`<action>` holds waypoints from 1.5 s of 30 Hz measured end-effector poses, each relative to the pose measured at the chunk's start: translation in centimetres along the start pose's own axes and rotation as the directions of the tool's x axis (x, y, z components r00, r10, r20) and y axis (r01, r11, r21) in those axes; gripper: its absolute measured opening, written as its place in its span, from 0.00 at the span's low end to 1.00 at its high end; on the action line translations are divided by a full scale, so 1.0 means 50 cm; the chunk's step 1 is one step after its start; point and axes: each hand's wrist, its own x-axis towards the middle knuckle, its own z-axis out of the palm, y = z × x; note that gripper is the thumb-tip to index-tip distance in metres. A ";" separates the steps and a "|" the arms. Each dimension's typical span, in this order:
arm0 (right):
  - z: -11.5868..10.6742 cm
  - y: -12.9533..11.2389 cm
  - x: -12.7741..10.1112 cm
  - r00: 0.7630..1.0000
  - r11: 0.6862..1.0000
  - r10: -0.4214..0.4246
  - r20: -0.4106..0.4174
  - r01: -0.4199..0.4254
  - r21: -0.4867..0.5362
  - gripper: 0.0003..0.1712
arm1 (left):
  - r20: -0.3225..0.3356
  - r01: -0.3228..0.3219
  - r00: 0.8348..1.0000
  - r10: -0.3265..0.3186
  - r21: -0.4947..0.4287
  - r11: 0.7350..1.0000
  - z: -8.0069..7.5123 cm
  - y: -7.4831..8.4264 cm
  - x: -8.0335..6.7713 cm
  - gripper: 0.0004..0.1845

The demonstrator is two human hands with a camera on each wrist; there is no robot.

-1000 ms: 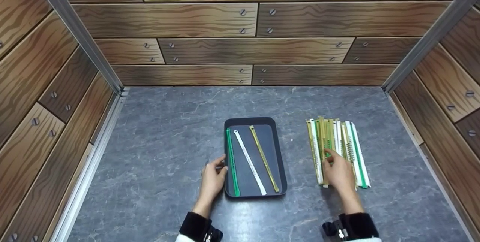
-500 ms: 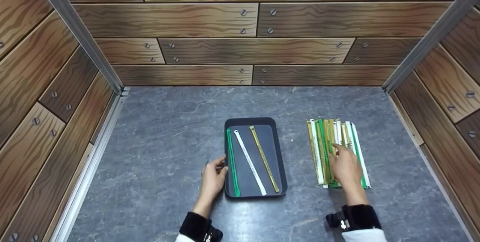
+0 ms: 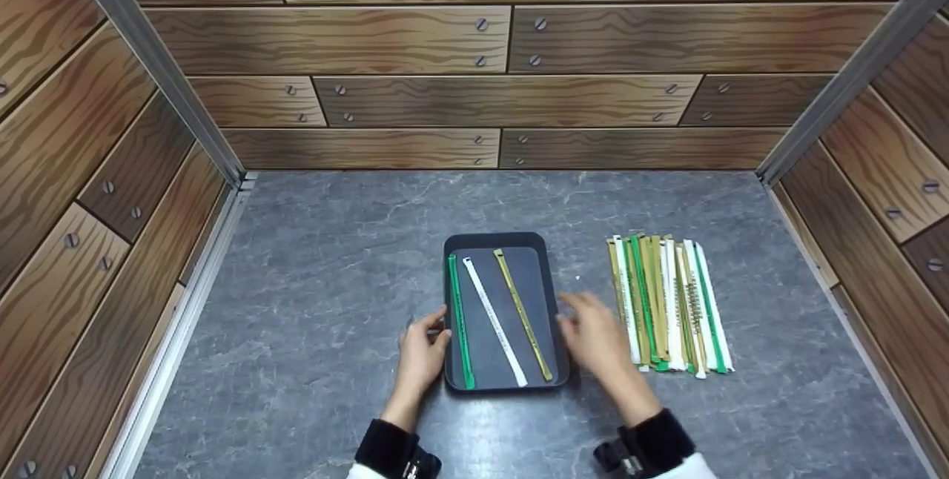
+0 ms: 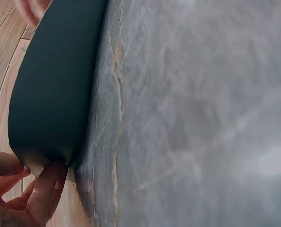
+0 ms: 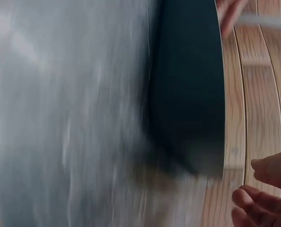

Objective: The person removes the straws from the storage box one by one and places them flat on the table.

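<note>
A dark tray (image 3: 560, 345) lies on the grey table. Inside it are three long, thin wrapped sticks, set apart: a green one (image 3: 460, 323), a white one (image 3: 494, 322) and a gold one (image 3: 523, 316). My left hand (image 3: 421, 349) rests at the tray's left side, its fingertips on the outer wall in the left wrist view. My right hand (image 3: 597, 334) is at the tray's right rim, fingers loosely extended and holding nothing; in the right wrist view the hand (image 5: 266, 194) shows a gap between thumb and fingers.
To the right of the tray lies a pile of similar sticks (image 3: 671, 301) in green, white and gold, side by side. Wood-patterned walls (image 3: 415, 101) enclose the table (image 3: 334, 256) at the back and sides. A tiny white speck (image 3: 577, 278) lies between tray and pile.
My right hand has left the pile of sticks and moved left to the tray's right rim, with nothing in it. The pile's sticks have shifted slightly. My left hand has stayed put.
</note>
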 end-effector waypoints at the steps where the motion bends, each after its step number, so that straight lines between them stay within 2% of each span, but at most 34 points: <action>1: 0.008 -0.013 -0.001 1.000 1.000 -0.024 0.013 0.024 0.005 0.22 | 0.000 0.003 1.000 -0.003 -0.001 1.000 0.000 0.000 0.000 0.22; 4: 0.033 -0.045 -0.004 0.995 0.997 -0.082 0.054 0.082 0.001 0.22 | -0.004 0.004 1.000 -0.004 -0.004 1.000 0.000 0.000 0.000 0.21; 8: 0.058 -0.069 -0.011 0.986 0.993 -0.118 0.114 0.119 -0.006 0.23 | -0.009 -0.002 1.000 0.002 -0.002 1.000 0.000 0.001 -0.001 0.21; 15: 0.082 -0.085 -0.017 0.982 0.990 -0.088 0.167 0.105 -0.091 0.25 | -0.002 -0.006 1.000 0.006 -0.003 1.000 0.000 -0.001 -0.002 0.21; 19: 0.093 -0.088 -0.021 0.985 0.987 -0.057 0.161 0.080 -0.141 0.26 | 0.007 -0.002 1.000 0.002 -0.018 1.000 0.000 -0.002 -0.002 0.21; 28: 0.116 -0.089 -0.028 0.994 0.980 -0.075 0.083 0.089 -0.180 0.22 | -0.014 -0.021 1.000 0.020 -0.019 1.000 0.001 -0.003 0.000 0.21; 39: 0.117 -0.083 -0.025 0.996 0.992 -0.067 0.052 0.073 -0.104 0.21 | -0.012 -0.020 1.000 0.020 -0.021 1.000 0.001 -0.003 0.001 0.22; 42: 0.104 -0.081 -0.020 0.995 0.999 -0.031 0.099 0.033 -0.015 0.20 | -0.009 -0.012 1.000 0.012 -0.017 1.000 0.001 -0.002 0.001 0.22; 45: 0.081 -0.081 -0.015 0.982 0.993 0.046 0.181 -0.064 0.097 0.25 | -0.008 0.003 1.000 -0.003 -0.005 1.000 0.002 -0.001 0.001 0.22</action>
